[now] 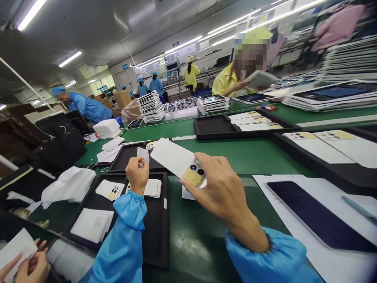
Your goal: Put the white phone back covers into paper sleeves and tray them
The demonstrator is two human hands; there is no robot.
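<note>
My right hand pinches a white card by its camera-patterned end, with yellow and dark lens circles showing between thumb and fingers. To its left, my left hand is closed on a small white sheet, above a black tray. That tray holds stacks of white cards and a card with a camera pattern. Under the card in my right hand, a small white stack lies on the green table.
At the right lie a dark phone on white paper and a pen. More black trays with cards stand beyond. Crumpled white sheets lie left; another person's hands hold a sheet at lower left.
</note>
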